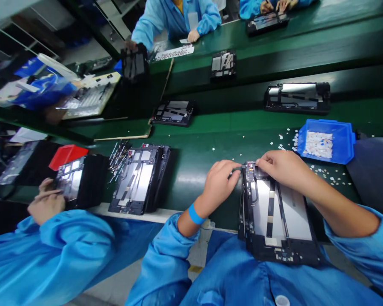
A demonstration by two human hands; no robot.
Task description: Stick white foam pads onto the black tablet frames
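A dark tablet frame [279, 216] is propped at the lower right of the frame, its near end overhanging the green desk [204, 148] toward the lap, so that its far edge lies within easy reach. The left hand [218, 185] is curled at the frame's upper left corner, fingertips pressed to its edge, seemingly to steady it. The right hand [282, 170] is laid over the top edge, fingers bunched and pressing down on a small part that cannot be made out. A blue tray [346, 146] of small white pieces is kept just beyond, at the right. A stack of frames [140, 178] is set left of centre, beside a co-worker's hand [46, 204].
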